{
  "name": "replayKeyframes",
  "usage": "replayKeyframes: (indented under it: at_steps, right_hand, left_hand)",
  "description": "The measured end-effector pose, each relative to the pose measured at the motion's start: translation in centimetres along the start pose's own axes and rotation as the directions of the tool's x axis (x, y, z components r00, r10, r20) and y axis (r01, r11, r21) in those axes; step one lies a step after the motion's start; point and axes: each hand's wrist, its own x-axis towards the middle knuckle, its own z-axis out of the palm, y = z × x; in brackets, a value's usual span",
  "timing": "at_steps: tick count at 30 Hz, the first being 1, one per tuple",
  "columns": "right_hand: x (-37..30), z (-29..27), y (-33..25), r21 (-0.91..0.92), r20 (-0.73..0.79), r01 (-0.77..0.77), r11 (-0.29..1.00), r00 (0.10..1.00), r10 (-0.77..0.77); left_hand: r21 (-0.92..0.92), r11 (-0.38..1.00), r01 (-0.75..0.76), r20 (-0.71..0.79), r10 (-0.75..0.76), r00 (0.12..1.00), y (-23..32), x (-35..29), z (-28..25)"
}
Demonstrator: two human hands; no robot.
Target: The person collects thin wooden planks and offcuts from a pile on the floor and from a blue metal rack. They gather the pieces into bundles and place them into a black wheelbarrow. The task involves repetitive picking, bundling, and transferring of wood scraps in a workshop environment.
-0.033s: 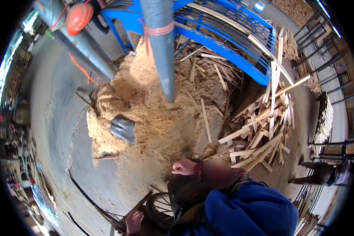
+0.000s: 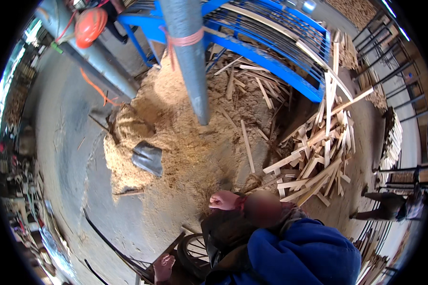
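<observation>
Spoked wheel (image 2: 184,261) lies just beside L hand (image 2: 163,267), its fingers bent, hold unclear; R hand (image 2: 225,200) fingers curled, can't tell if gripping, nr sawdust pile (image 2: 188,154). Prob. a pause.

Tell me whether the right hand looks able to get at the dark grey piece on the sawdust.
Probably not without moving closer: a stretch of sawdust seems to separate the right hand from the dark grey piece. Nothing solid appears between them, though.
</observation>
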Motion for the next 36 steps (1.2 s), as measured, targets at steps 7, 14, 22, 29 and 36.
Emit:
replayKeyframes:
  at_steps: [7,14,22,29,36]
  right_hand:
    - [-1.0,-7.2,6.6,0.042,-0.320,-0.207,0.978,0.924,0.209]
    - [-4.6,-7.5,9.0,0.221,-0.418,-0.376,0.900,0.797,0.436]
    - [-5.4,-4.3,8.4,0.453,-0.269,-0.587,0.671,0.628,0.730]
    - [-5.4,-2.8,11.3,0.525,-0.416,-0.530,0.666,0.523,0.744]
    - [-6.9,-7.0,14.4,0.528,-0.510,-0.482,0.700,0.480,0.714]
  left_hand:
    - [-0.033,0.990,0.138,0.093,-0.134,0.987,7.7,4.8,7.3]
    - [0.103,0.983,0.155,0.223,-0.175,0.959,12.0,11.4,10.6]
    - [0.215,0.974,0.072,0.376,-0.150,0.914,15.0,21.8,11.7]
    - [0.283,0.958,-0.037,0.404,-0.085,0.911,19.8,27.9,14.5]
    - [0.294,0.956,0.019,0.417,-0.146,0.897,21.4,31.8,20.5]
